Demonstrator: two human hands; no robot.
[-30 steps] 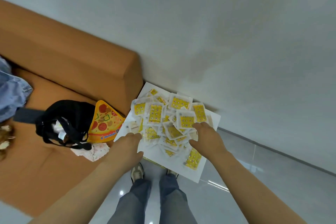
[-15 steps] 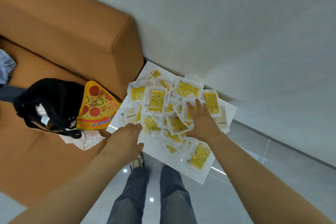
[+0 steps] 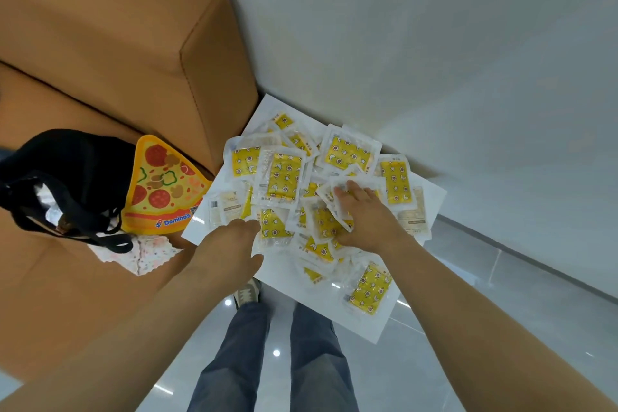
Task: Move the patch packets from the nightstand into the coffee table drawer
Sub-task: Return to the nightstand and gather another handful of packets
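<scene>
Right hand (image 3: 364,221): fingers straight and spread, laid flat on top of the pile, fingertips (image 3: 344,191) on a pale packet. It presses, grips nothing.

Left hand (image 3: 230,244): knuckles up at the pile's near-left edge, fingers curled under and out of sight. It touches the packets there; can't tell if it has hold of one.

Patch packets (image 3: 284,177): all on the nightstand surface (image 3: 374,324), a loose overlapping heap, mostly yellow faces up, a few pale backs. One stray packet (image 3: 369,288) sits near the front edge, apart from the rest. Drawer not in view.

Step, as I read it: gather the heap for the first carry. Suggest:
- rake both hands inward so the packets stack, then clamp the stack from two sides
- film looks slick, so expect sliding; take less per trip rather than dropping some
- pull the stray in first, it's closest to going over the edge

Around: orange sofa (image 3: 133,43) touching the surface on the left, with a black bag (image 3: 67,170) and a pizza-slice pouch (image 3: 160,184) on its seat.
</scene>
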